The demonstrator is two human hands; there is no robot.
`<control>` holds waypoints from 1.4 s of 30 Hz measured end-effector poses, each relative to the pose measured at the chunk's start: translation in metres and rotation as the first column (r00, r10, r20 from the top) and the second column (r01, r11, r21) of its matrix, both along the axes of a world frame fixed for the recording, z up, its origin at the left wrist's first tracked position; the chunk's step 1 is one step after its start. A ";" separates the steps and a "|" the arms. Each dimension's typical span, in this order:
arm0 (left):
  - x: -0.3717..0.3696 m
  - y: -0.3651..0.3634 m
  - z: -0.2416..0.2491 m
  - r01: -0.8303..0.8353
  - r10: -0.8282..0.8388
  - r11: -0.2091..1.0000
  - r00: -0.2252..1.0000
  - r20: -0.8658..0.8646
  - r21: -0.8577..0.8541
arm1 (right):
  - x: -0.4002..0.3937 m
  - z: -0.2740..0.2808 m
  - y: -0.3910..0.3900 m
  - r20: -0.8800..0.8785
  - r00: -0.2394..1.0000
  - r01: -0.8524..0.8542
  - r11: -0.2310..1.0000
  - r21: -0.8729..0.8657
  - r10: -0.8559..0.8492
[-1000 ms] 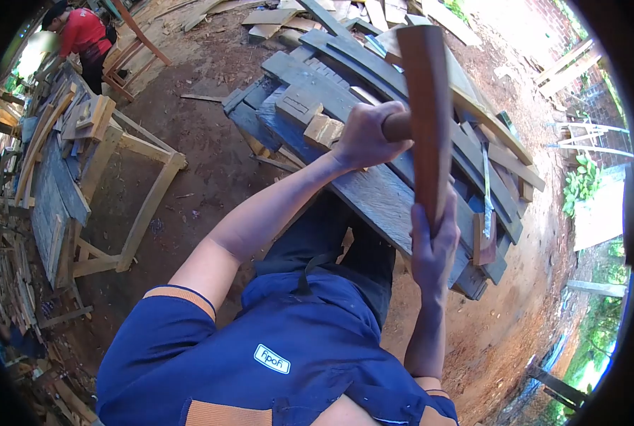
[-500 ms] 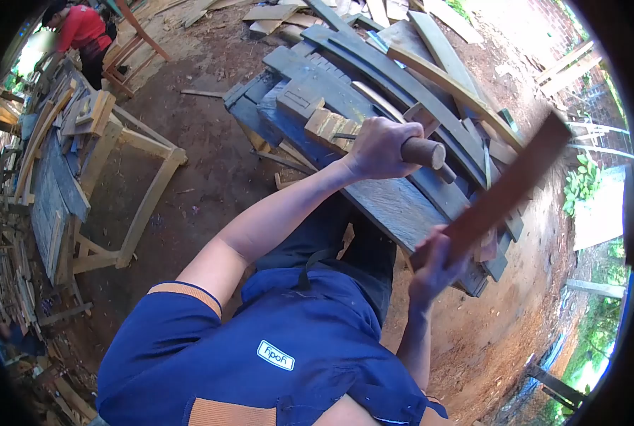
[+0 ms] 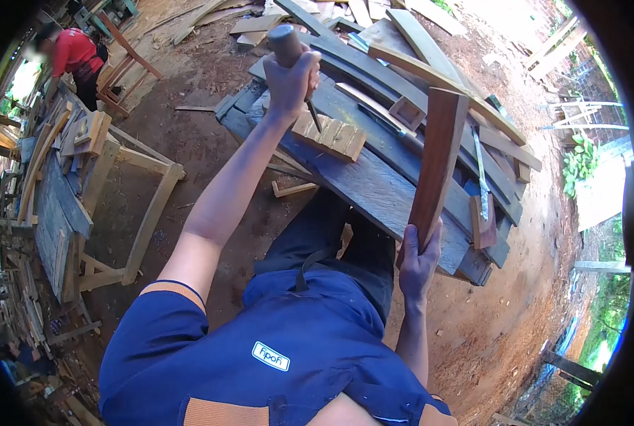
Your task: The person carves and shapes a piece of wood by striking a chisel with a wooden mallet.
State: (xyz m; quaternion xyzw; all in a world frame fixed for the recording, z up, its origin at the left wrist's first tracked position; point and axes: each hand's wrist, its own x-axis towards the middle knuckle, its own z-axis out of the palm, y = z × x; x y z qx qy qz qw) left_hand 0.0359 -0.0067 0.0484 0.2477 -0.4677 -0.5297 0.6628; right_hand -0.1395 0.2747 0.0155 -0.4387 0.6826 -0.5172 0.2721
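My left hand (image 3: 292, 85) is wrapped round a chisel with a thick brown wooden handle (image 3: 284, 44). The dark chisel blade (image 3: 313, 113) points down, its tip close over a pale wood block (image 3: 335, 138) with several crosswise notches. That block lies at the near edge of a bench of weathered planks (image 3: 374, 188). In my right hand (image 3: 419, 257) is the lower end of a flat reddish-brown wooden board (image 3: 438, 156), held nearly upright in front of the bench's right half.
Long dark planks (image 3: 374, 67) lie across the bench, with a square wooden piece (image 3: 407, 112) and a thin metal strip (image 3: 482, 167) among them. At left stands another wooden bench (image 3: 150, 220). A person in red (image 3: 75, 57) bends beside a chair frame (image 3: 122, 60).
My left hand has moved left and turned the chisel upright, handle up. The board in my right hand has swung left, from slanting right to nearly upright. The notched block shows more fully.
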 end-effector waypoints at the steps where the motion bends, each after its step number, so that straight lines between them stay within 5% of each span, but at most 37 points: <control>1: 0.001 0.002 0.001 0.004 -0.003 0.999 0.999 0.041 -0.044 | 0.000 -0.001 0.000 -0.007 1.000 -0.004 1.000 0.007 0.004; 26: -0.020 0.010 -0.023 0.078 -0.040 0.988 0.961 0.273 -0.130 | 0.003 0.001 -0.010 0.063 0.997 -0.053 0.997 0.063 0.049; 29: -0.030 0.023 -0.022 0.033 0.082 0.968 0.897 0.435 -0.250 | 0.003 0.028 -0.023 0.067 0.995 -0.072 0.997 0.010 0.072; 32: -0.049 0.041 -0.020 0.040 0.178 0.885 0.891 0.418 -0.463 | 0.001 0.052 -0.037 0.066 0.998 0.010 0.983 -0.181 0.002; 34: -0.052 0.052 -0.027 0.102 0.183 0.874 0.837 0.515 -0.476 | 0.006 0.069 -0.047 0.111 0.991 -0.005 0.858 -0.513 0.072; 36: -0.052 0.061 -0.031 0.176 0.162 0.884 0.754 0.637 -0.433 | 0.009 0.068 -0.046 0.150 0.981 -0.025 0.842 -0.539 0.125; 38: -0.058 0.063 -0.038 0.170 0.199 0.854 0.766 0.611 -0.491 | 0.005 0.053 -0.043 -0.195 0.963 -0.190 0.982 0.011 0.188; 42: -0.057 0.065 -0.038 0.165 0.181 0.875 0.761 0.623 -0.456 | 0.006 0.046 -0.018 -0.099 0.995 -0.034 0.999 -0.021 0.031</control>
